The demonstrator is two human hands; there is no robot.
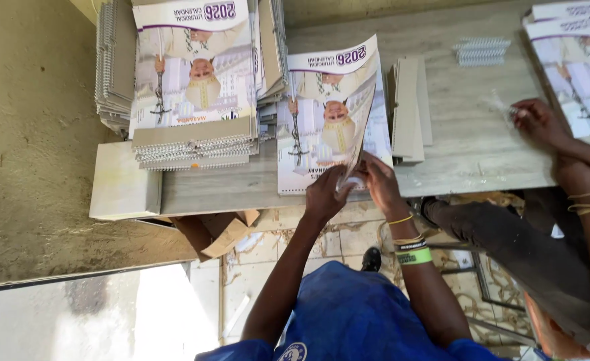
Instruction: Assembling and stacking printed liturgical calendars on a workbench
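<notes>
The left hand (325, 194) and the right hand (378, 182) meet at the lower centre of the frame, at the near edge of the counter (469, 140). Both hands are closed in a pinch grip on the bottom edge of a printed calendar (325, 120). The top sheet of this calendar is lifted and curled upward along its right side; the sheets beneath lie flat on the counter. The calendar occupies the centre of the frame.

The right wrist carries a yellow band, a dark band and a green wristband (414, 256).

To the left of the held calendar, in the upper left of the frame, stands a tall stack of spiral-bound calendars (194, 87) with wire bindings visible along the near edge. Just right of the held calendar lies a small stack of grey boards (409, 110). At the upper right of the frame lies a bundle of wire binding coils (482, 51).

At the right edge of the frame, another person's hand (536, 120) rests on the counter, beside a further pile of calendars (576, 60) in the upper right corner. Whether that hand grips anything cannot be told.

Torn cardboard pieces (225, 230) lie on the tiled floor below the counter.
</notes>
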